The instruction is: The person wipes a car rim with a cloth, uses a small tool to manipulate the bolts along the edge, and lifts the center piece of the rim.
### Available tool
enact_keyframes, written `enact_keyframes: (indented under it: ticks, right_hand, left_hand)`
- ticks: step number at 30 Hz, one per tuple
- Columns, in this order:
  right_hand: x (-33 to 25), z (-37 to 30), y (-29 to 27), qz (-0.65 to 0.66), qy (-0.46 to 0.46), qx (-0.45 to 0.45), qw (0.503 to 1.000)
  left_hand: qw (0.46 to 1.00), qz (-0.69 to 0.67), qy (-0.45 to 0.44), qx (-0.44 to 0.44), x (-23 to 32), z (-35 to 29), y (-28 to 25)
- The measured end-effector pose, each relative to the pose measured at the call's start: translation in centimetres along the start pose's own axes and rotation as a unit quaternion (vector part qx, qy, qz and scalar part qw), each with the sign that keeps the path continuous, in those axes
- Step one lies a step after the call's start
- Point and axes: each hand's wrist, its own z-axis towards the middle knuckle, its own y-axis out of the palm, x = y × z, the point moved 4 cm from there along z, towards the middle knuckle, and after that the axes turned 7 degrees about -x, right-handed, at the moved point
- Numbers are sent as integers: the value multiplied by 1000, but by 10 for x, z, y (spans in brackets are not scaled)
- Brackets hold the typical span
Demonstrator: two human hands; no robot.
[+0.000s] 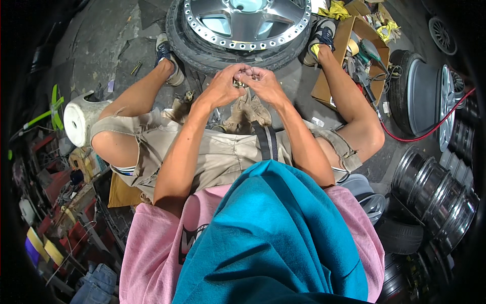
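— What's closest to the camera?

— A teal cloth (273,238) draped over a pink shirt (152,243), then tan shorts (223,157). The person sits on the floor (101,45) with knees spread wide. Both forearms come up from the lower edge and meet in the middle.

— How are the hands set?

— The left hand (223,87) and right hand (266,86) are raised between the knees, knuckles up, wrists angled inward so the fingertips touch. The fingers (242,71) of both are curled narrow around a small metal part (238,83); it is pinched between the two hands and mostly hidden, so I cannot tell what kind of part it is.

— How much room is there around them?

— Little ahead: just beyond the hands lies a tire with a silver rim (243,25), flat on the floor, its edge near the fingertips. The shoes (169,61) rest against the tire on either side. Left of the left knee stands a white plastic stool (83,121), and past it clutter.

— And on the right?

— A cardboard box (349,55) with tools sits beside the right shin. A red hose (430,129) curves past the knee towards an upright wheel (425,96). Stacked shiny rims (435,187) crowd the right edge. The open floor is mostly at the upper left.
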Motion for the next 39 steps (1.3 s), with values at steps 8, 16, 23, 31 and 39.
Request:
enact_keyframes:
  ticks: [8, 16, 23, 31, 39]
  right_hand:
    - [11, 5, -8, -10, 3, 18, 1000]
    - [-4, -5, 2, 77, 94, -117, 986]
    - [17, 2, -17, -37, 125, 9, 991]
    - [6, 1, -28, 174, 74, 20, 982]
    - [25, 6, -48, -28, 12, 101, 994]
  left_hand:
    - [981, -174, -74, -52, -14, 3, -6]
    - [977, 20, -179, 117, -96, -6, -23]
    - [959, 121, -252, 49, -115, -7, -8]
    - [989, -7, -144, 36, -75, 8, -5]
    - [977, -162, -142, 0, -52, 23, 9]
